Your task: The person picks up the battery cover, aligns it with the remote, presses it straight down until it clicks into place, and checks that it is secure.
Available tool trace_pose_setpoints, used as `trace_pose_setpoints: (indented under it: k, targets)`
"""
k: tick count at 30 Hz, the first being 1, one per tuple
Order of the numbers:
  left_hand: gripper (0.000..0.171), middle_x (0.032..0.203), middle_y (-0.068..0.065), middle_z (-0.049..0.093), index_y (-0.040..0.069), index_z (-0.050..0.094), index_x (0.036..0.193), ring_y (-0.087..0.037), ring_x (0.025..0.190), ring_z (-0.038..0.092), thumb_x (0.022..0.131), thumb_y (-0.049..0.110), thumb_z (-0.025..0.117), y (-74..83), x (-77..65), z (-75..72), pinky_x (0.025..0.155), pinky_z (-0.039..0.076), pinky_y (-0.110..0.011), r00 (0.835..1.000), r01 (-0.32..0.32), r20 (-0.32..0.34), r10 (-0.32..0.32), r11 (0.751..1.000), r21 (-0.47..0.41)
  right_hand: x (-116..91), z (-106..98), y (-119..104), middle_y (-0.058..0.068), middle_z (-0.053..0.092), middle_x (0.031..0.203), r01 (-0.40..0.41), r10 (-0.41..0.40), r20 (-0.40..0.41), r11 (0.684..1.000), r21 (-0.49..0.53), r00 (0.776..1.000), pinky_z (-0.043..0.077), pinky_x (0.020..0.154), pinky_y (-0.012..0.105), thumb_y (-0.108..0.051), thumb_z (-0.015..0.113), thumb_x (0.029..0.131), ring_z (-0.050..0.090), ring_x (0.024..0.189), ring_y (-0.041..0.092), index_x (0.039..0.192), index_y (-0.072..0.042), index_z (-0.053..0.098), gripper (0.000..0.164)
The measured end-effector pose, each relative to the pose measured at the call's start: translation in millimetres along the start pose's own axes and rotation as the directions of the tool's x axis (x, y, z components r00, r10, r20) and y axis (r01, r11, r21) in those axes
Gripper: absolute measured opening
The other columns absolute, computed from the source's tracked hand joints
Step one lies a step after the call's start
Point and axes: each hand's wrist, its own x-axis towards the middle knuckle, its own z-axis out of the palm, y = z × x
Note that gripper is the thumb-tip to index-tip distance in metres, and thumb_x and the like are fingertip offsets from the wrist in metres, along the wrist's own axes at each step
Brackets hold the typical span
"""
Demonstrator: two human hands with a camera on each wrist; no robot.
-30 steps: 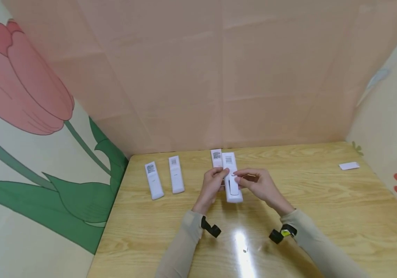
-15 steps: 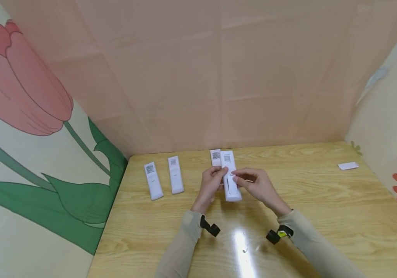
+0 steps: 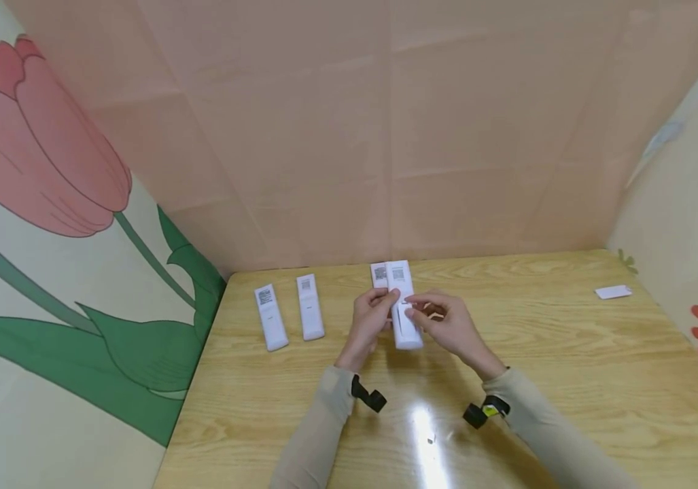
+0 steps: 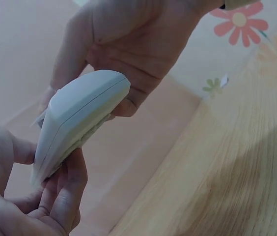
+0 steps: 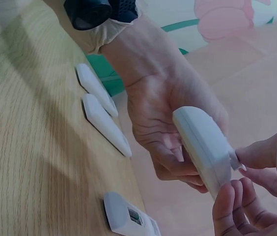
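My left hand [image 3: 368, 322] grips a white remote control [image 3: 399, 285] above the table, its back turned up and its label end pointing away. The left thumb lies along its edge, and the fingers curl underneath. Over the remote's lower back sits a narrow battery cover [image 3: 408, 331], slightly askew with a gap along its left side. My right hand [image 3: 451, 327] pinches the cover's upper end between thumb and index finger. In the right wrist view the cover [image 5: 235, 161] stands a little off the remote's back. Whether batteries lie beneath it is hidden.
Two white remotes, one far left [image 3: 272, 318] and another beside it [image 3: 310, 308], lie back up on the wooden table [image 3: 526, 353]. Partly hidden behind my hands, another remote [image 5: 124, 216] shows an exposed battery compartment. A loose white flat piece [image 3: 613, 292] lies far right.
Both hands and the held remote have shifted slightly away from me and a little left. The right hand stays pinched on the cover, which remains skewed. Everything else on the table looks unmoved.
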Motion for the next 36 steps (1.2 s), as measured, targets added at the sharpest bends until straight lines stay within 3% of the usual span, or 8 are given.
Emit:
trace_pose_setpoints:
  k: [14,23,28,36]
  targets:
    - [0.028,0.100,-0.008,0.076,0.004,0.073,0.117,-0.015,0.076,0.070,0.101,0.026,0.076,7.3,-0.6,-0.4,0.058,0.059,-0.025,1.000,-0.009,-0.001,0.009,1.000,0.027,-1.9,3.9,-5.6,0.020,0.073,0.102,-0.009,0.010,-0.025,0.999,0.033,1.000,0.058,0.072,0.022,-0.005,0.078,0.096,0.066,0.086,0.017,0.117,0.001,0.079,0.022]
    - [0.028,0.100,-0.008,0.075,0.003,0.074,0.117,-0.014,0.072,0.069,0.100,0.025,0.077,7.7,-1.6,3.0,0.056,0.058,-0.025,0.999,-0.030,-0.011,0.031,0.999,0.035,-0.8,7.1,6.3,0.014,0.070,0.096,-0.011,0.013,-0.075,1.000,0.028,0.997,0.057,0.071,0.023,-0.008,0.081,0.094,0.065,0.082,0.013,0.115,0.000,0.080,0.022]
    - [0.028,0.100,-0.007,0.075,0.002,0.074,0.117,-0.013,0.071,0.069,0.099,0.024,0.077,8.2,-1.0,4.7,0.056,0.058,-0.025,0.999,-0.032,-0.025,0.033,0.999,0.036,1.0,9.5,9.7,0.007,0.065,0.092,-0.034,0.041,-0.118,0.997,0.064,0.992,0.055,0.069,0.022,-0.008,0.082,0.093,0.063,0.081,0.014,0.114,0.001,0.078,0.023]
    - [0.026,0.098,-0.007,0.075,0.001,0.074,0.114,-0.013,0.068,0.069,0.098,0.021,0.077,10.7,0.0,5.5,0.055,0.059,-0.024,0.999,-0.043,-0.031,0.044,0.999,0.025,2.2,13.1,9.5,0.014,0.060,0.102,-0.129,0.155,-0.125,0.972,0.196,0.980,0.055,0.063,0.020,-0.006,0.082,0.092,0.064,0.076,0.010,0.125,0.006,0.066,0.038]
